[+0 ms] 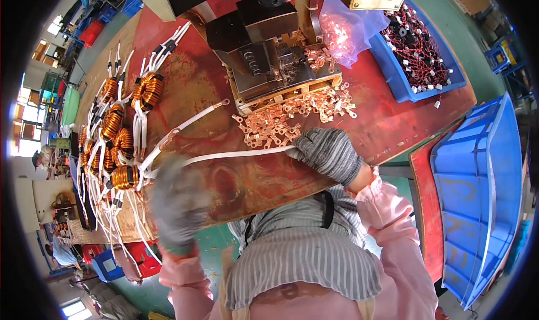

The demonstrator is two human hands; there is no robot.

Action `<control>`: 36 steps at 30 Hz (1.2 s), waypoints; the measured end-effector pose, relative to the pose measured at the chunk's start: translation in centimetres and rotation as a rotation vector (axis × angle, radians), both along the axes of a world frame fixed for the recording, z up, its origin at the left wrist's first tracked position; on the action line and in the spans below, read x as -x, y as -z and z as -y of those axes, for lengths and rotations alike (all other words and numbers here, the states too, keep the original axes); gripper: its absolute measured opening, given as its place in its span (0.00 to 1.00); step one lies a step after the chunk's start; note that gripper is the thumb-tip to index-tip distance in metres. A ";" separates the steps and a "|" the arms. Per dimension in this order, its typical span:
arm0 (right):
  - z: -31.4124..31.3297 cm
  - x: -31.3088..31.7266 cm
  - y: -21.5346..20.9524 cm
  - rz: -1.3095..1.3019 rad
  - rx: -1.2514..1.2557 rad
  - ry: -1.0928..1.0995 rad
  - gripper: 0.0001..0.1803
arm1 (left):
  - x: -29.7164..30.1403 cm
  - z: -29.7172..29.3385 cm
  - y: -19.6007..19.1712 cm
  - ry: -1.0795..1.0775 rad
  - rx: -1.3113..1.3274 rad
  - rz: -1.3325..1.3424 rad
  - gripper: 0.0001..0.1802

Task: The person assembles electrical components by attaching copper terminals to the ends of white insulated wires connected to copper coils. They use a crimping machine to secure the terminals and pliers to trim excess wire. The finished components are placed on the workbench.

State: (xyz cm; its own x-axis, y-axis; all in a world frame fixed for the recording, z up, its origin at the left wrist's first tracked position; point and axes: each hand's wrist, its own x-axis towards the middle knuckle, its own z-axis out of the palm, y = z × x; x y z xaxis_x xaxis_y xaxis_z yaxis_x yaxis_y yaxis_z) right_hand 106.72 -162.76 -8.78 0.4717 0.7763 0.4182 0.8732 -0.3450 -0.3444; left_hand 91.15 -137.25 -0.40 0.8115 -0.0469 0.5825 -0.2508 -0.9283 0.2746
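Observation:
My right hand [330, 153], in a grey knitted glove, pinches the end of a white-sleeved wire lead [238, 153] above the table's near edge. That lead runs left toward a copper-wound toroid coil [124, 177]. A second white lead [188, 122] angles up beside it, with a copper terminal lug [225, 102] at its tip. My left hand [178, 205], gloved too, is smeared by motion near the coil and the leads; its fingers do not show clearly. Loose copper lugs [275, 123] lie heaped just beyond my right hand, before a dark metal press [264, 50].
More toroid coils [148, 92] with white leads crowd the left side of the worn red table [196, 67]. A blue tray [418, 98] of small wired parts stands at the back right. Near it lies a translucent bag [351, 31] of lugs. A large blue bin [466, 208] stands right.

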 end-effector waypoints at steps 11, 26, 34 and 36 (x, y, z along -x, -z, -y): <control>6.3 -4.9 -2.0 -0.141 -0.111 0.527 0.11 | -7.3 3.4 5.8 0.160 -0.328 -0.256 0.13; 3.4 -5.5 -2.5 -0.029 0.248 0.585 0.11 | -10.7 8.1 7.2 0.150 -0.257 -0.320 0.11; 9.0 -0.9 -8.4 -0.916 -0.226 0.258 0.06 | -10.5 7.9 7.4 0.231 -0.368 -0.249 0.12; 8.2 -0.5 -9.8 -1.176 -0.464 0.183 0.07 | -10.8 7.8 8.2 0.257 -0.379 -0.265 0.12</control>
State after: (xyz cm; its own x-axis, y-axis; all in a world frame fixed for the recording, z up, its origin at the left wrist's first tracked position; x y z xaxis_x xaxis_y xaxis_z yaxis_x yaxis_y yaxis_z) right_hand 107.20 -171.00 1.00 0.8247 0.5550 -0.1086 -0.0855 -0.0675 -0.9940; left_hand 101.92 -145.07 -8.57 0.8633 -0.4314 0.2622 -0.4510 -0.8924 0.0167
